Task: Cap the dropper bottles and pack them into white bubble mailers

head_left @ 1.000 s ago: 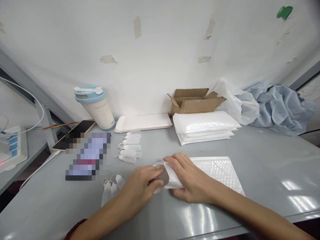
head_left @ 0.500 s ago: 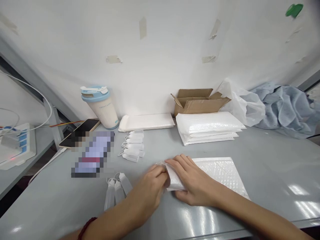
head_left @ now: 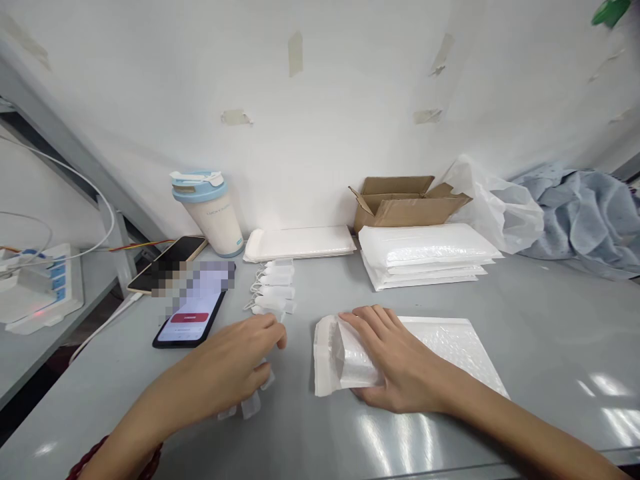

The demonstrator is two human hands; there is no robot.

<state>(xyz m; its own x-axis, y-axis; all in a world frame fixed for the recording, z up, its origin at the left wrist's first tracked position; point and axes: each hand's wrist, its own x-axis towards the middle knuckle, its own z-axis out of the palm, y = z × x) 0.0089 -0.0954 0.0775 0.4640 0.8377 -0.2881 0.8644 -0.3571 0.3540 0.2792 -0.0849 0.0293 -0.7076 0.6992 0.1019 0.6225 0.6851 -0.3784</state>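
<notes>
A white bubble mailer [head_left: 457,343] lies on the grey table with its mouth and flap toward the left. My right hand [head_left: 385,357] grips it near that end, thumb below and fingers above, and the mouth gapes. My left hand [head_left: 255,357] hovers over a few small translucent plastic bottles [head_left: 251,405], mostly hidden beneath it. Its thumb stands apart from the bent fingers, and nothing shows between them. Beyond it, several similar small bottles [head_left: 274,292] with loops lie in a column.
At the back are a stack of white bubble mailers [head_left: 425,257], a flat white packet [head_left: 300,243], an open cardboard box [head_left: 410,212], and a clear plastic bag [head_left: 515,213] beside blue cloth [head_left: 585,213]. Two phones [head_left: 193,320] and a cup [head_left: 215,220] stand left, near a power strip [head_left: 55,287].
My left hand has left the mailer's mouth and moved left over the near bottles. The mailer's flap now shows, while my right hand keeps its grip. The view has shifted slightly.
</notes>
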